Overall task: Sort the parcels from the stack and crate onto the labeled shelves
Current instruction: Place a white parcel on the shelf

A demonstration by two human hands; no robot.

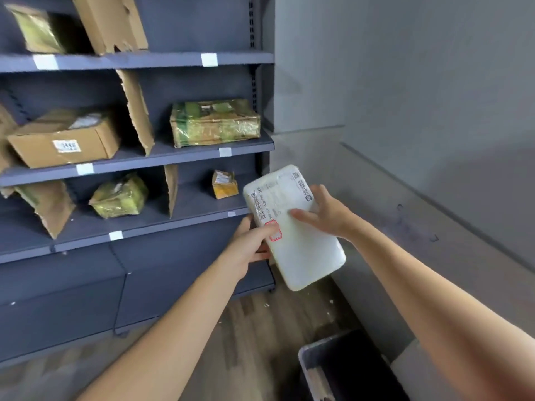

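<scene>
Both hands hold a white padded parcel [293, 227] in the air, just in front of the right end of the dark grey shelving unit [185, 59]. The left hand [254, 241] grips the parcel's left edge, thumb on top beside a red-outlined sticker and fingers curled beneath. The right hand [324, 214] lies across the upper face, fingers spread flat on the wrapping next to the printed shipping label. The parcel is tilted, its labelled end pointing up toward the shelves.

The shelves carry small white tags [209, 59] along their front edges and torn cardboard dividers [136, 111] between compartments. On the middle shelf sit a brown carton [63, 140] with a white sticker — left compartment — and a box wrapped in green-printed tape [214, 123] to the right of the divider. The lower shelf holds a crumpled green-taped package [120, 196] and, further right, a small yellow-brown box [224, 184], close behind the held parcel.

At the bottom right, on the wood-pattern floor [254, 328], the corner of a dark crate [341, 369] shows; its contents are too blurred to tell.
</scene>
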